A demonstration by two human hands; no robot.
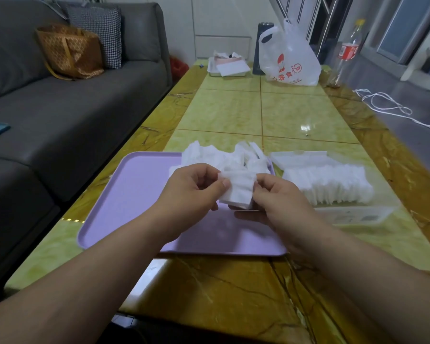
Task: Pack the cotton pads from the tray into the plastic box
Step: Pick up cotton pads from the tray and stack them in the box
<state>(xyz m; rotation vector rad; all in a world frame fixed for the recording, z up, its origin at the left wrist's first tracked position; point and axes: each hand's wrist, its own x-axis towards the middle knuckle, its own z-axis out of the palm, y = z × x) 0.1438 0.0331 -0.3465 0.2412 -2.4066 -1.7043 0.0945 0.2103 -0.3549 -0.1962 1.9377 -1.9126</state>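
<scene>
Above the lilac tray (134,194), my left grip (194,192) and right grip (281,197) pinch one small stack of cotton pads (237,192) between them — fingers curled on its ends. Right of the tray, the plastic box (353,214) holds a packed row.

Everything is softly lit. A small bright glare is seen on the shiny table (221,112). The white cotton pads (238,192) are washed out. Lines are bent near the edges.
</scene>
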